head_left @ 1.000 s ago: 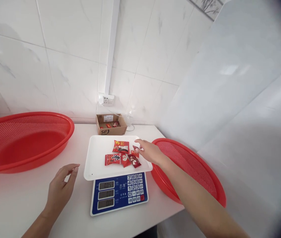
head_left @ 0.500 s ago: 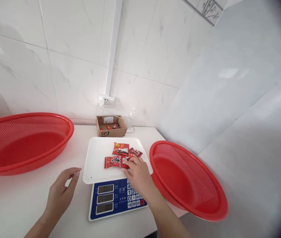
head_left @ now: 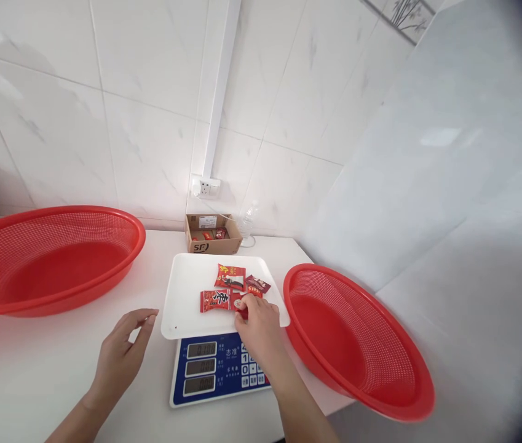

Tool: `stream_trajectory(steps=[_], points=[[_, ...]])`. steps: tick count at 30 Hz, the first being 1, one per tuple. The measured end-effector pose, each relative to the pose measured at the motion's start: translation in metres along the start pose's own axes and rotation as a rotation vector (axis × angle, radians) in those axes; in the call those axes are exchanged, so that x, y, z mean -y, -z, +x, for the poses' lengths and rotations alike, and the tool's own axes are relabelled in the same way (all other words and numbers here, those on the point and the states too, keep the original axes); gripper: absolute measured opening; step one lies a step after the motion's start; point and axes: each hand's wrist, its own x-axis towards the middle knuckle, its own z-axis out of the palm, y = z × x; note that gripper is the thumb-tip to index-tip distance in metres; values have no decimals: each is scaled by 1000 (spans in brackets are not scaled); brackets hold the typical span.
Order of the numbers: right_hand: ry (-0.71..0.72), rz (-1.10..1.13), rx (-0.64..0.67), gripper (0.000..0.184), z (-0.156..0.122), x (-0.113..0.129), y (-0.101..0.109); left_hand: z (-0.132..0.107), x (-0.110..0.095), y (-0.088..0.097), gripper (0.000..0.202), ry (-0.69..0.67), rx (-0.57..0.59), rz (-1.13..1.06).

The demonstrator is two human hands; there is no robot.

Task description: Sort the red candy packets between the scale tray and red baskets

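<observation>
My right hand [head_left: 261,323] is over the right side of the white scale pan [head_left: 184,295], with its fingers closed on a small red snack packet [head_left: 237,301], which they partly cover. A red snack packet with a large black character [head_left: 215,300] lies just left of it. Behind are a red and yellow packet [head_left: 230,277] and a dark red packet [head_left: 258,283]. My left hand [head_left: 125,344] hovers left of the pan, thumb and forefinger pinched together, with nothing visible between them. Below the pan is the blue panel of the digital scale [head_left: 221,369].
A large red mesh basket [head_left: 136,252] stands on the left, another red basket [head_left: 408,412] on the right. Behind the pan, a small cardboard box [head_left: 217,246] holds several packets. Beside it stands a clear plastic bottle [head_left: 248,220]. A wall socket [head_left: 205,187] is above.
The whole view has shifted slightly, moving things a little to the right. The top number on the scale display has changed. Both hands keep nearly the same places over the table and pan.
</observation>
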Motion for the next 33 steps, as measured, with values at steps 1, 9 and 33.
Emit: stream_trajectory(steps=[1,9,33], points=[[0,8,-12,12,-1,-1,1,-1,0,0,29,-9,-2,6],[-59,-26,-151,17,-12,-23,6,-6,-8,1,19,-326,-103,104],[91,133,-97,24,-15,-24,27,-35,-88,-30,29,230,363,-529]])
